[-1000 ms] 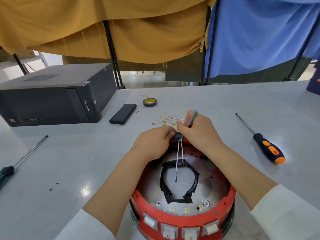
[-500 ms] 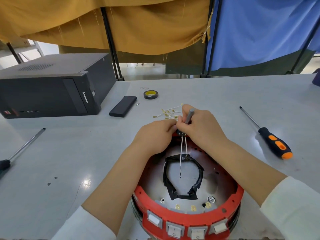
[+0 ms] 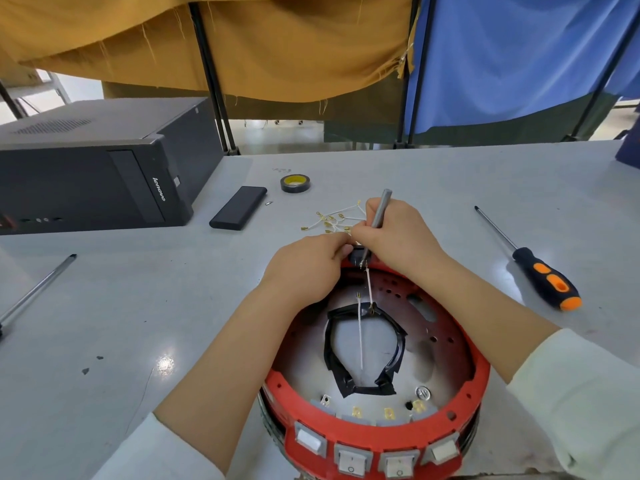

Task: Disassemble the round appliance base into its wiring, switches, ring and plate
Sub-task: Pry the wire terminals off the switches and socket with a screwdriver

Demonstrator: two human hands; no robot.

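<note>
The round appliance base stands in front of me: a red ring around a grey metal plate, with several white rocker switches along its near side. A black taped wire loop lies on the plate. At the far rim my left hand pinches a small black part. My right hand holds a thin grey metal tool, its tip at that part. One white wire hangs from the part; another white wire lies loose on the plate.
Removed white wires with brass terminals lie beyond my hands. A black-and-orange screwdriver lies to the right, another screwdriver far left. A black computer case, a black flat device and a tape roll stand further back.
One of the two white wires has come off the black part and now lies loose on the plate. My hands stay at the far rim. The view has shifted a little.
</note>
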